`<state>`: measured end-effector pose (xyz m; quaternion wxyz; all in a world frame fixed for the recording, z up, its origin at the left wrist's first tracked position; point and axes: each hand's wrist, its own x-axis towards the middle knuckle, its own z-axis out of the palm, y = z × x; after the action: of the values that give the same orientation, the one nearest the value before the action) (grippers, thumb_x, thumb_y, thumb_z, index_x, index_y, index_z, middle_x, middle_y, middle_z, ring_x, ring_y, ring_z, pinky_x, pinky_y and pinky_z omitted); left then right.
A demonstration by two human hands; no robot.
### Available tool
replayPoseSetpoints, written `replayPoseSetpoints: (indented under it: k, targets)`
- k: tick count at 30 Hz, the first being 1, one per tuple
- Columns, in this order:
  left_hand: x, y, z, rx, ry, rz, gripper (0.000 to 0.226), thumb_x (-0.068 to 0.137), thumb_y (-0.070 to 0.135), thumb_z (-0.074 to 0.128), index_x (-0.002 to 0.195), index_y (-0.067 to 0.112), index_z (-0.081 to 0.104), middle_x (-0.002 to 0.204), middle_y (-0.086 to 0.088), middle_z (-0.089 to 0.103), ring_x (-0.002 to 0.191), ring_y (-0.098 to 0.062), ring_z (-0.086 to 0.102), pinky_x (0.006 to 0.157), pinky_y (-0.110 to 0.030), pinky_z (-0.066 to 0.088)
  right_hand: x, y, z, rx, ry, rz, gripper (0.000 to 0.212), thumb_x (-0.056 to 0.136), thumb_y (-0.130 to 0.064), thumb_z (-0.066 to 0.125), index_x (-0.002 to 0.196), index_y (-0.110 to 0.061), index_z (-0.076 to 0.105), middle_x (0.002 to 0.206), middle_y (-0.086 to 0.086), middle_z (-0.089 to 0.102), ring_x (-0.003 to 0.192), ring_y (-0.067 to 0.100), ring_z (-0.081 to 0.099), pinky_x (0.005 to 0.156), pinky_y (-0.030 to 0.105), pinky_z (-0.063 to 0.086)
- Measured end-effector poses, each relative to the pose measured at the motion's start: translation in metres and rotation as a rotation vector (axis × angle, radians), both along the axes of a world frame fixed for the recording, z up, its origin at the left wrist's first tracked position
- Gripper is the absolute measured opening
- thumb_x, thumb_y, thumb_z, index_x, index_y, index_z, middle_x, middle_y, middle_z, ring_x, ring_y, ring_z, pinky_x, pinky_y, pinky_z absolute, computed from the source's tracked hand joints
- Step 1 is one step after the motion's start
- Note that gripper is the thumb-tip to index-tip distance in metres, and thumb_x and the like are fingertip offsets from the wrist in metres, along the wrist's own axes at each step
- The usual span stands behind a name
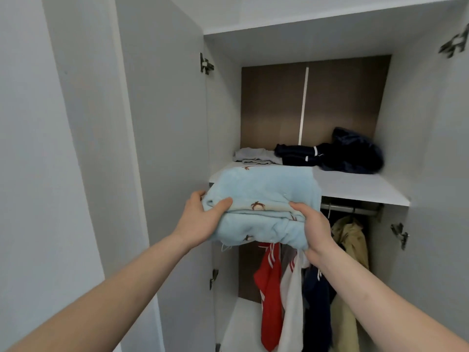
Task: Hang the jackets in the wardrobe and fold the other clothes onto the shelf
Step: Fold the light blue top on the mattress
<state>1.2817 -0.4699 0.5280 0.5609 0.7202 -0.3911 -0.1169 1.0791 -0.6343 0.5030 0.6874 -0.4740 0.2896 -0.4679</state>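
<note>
Folded light-blue garment (small brown motifs): left hand and right hand both grasping it, reaching the shelf front edge

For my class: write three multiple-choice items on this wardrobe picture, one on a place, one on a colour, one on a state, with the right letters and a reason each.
1. Where does the grey folded garment lie?
A. on the shelf, at the back left
B. on the rail
C. on the wardrobe floor

2. What colour is the folded garment being held?
A. red
B. light blue
C. beige

3. How is it held?
A. left hand alone
B. right hand alone
C. both hands grip it

Key: 1 A, it lies beside the navy clothes. 2 B, pale blue with small brown prints. 3 C, left hand and right hand clasp its sides.
</note>
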Motion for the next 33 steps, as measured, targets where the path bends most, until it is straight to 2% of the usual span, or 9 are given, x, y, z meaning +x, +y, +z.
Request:
replayPoseSetpoints:
  k: [4,9,12,15,20,24,27,30,33]
  targets:
    - [0.013,-0.063,0.015,0.045,-0.186,0.021,0.089,0.084,0.066,0.063,0.155,0.022,0.032,0.154,-0.002,0.043,0.139,-0.027,0.044,0.114,-0.049,0.040,0.015,-0.054,0.012,0.008,-0.014,-0.068,0.045,0.082,-0.022,0.081,0.122,-0.003,0.070,0.110,0.017,0.077,0.095,0.031,0.076,0.067,0.034,0.059]
    - [0.033,-0.145,0.032,0.086,-0.715,0.094,0.079,0.085,0.070,0.046,0.155,0.035,0.031,0.162,0.002,0.031,0.145,-0.026,0.031,0.120,-0.046,0.025,0.053,-0.142,0.028,0.034,-0.031,-0.107,0.057,0.078,-0.025,0.083,0.128,-0.006,0.065,0.113,0.015,0.076,0.098,0.032,0.075,0.068,0.037,0.061]
    - [0.053,-0.201,0.040,0.109,-0.930,0.065,0.083,0.081,0.075,0.039,0.155,0.039,0.032,0.167,0.003,0.021,0.151,-0.024,0.021,0.124,-0.046,0.017,0.083,-0.199,0.040,0.039,-0.042,-0.108,0.052,0.077,-0.025,0.083,0.124,-0.007,0.068,0.108,0.012,0.078,0.093,0.031,0.077,0.069,0.038,0.062]
    - [0.079,-0.256,0.044,0.125,-0.963,0.053,0.087,0.079,0.076,0.044,0.157,0.040,0.029,0.170,0.005,0.012,0.155,-0.027,0.010,0.126,-0.048,0.015,0.114,-0.253,0.048,0.032,-0.035,-0.087,0.048,0.077,-0.024,0.083,0.121,-0.007,0.071,0.102,0.009,0.080,0.088,0.029,0.078,0.068,0.038,0.063]
    - [0.126,-0.323,0.042,0.197,-1.081,0.079,0.092,0.076,0.070,0.044,0.160,0.037,0.023,0.171,0.005,0.011,0.156,-0.031,0.003,0.125,-0.053,0.017,0.163,-0.325,0.049,0.047,0.028,-0.024,0.054,0.078,-0.028,0.082,0.125,-0.005,0.067,0.111,0.014,0.076,0.097,0.035,0.075,0.088,0.053,0.062]
    - [0.152,-0.357,0.035,0.219,-1.114,0.081,0.090,0.077,0.059,0.051,0.159,0.039,0.023,0.170,0.007,0.016,0.156,-0.033,0.002,0.124,-0.056,0.016,0.193,-0.358,0.043,0.071,0.058,0.025,0.045,0.083,-0.025,0.080,0.121,-0.005,0.070,0.107,0.015,0.077,0.095,0.035,0.075,0.074,0.042,0.062]
    - [0.169,-0.378,0.030,0.238,-1.119,0.059,0.087,0.076,0.051,0.052,0.159,0.039,0.025,0.169,0.007,0.021,0.156,-0.034,0.001,0.124,-0.058,0.012,0.211,-0.373,0.036,0.101,0.121,0.058,0.043,0.085,-0.029,0.079,0.121,-0.008,0.070,0.106,0.014,0.077,0.095,0.035,0.075,0.077,0.045,0.064]
    - [0.186,-0.398,0.021,0.309,-1.056,0.011,0.082,0.081,0.046,0.054,0.157,0.043,0.024,0.169,0.009,0.019,0.156,-0.032,-0.003,0.126,-0.058,0.007,0.222,-0.385,0.032,0.058,0.265,0.093,0.053,0.088,-0.039,0.077,0.131,-0.010,0.064,0.113,0.012,0.075,0.101,0.032,0.073,0.083,0.043,0.062]
    - [0.204,-0.415,0.015,0.367,-0.964,-0.018,0.076,0.087,0.044,0.053,0.157,0.043,0.025,0.167,0.009,0.021,0.156,-0.032,0.000,0.126,-0.056,0.007,0.227,-0.394,0.037,-0.077,0.468,0.084,0.084,0.086,-0.057,0.075,0.148,-0.009,0.044,0.133,0.009,0.065,0.116,0.029,0.066,0.101,0.045,0.055]
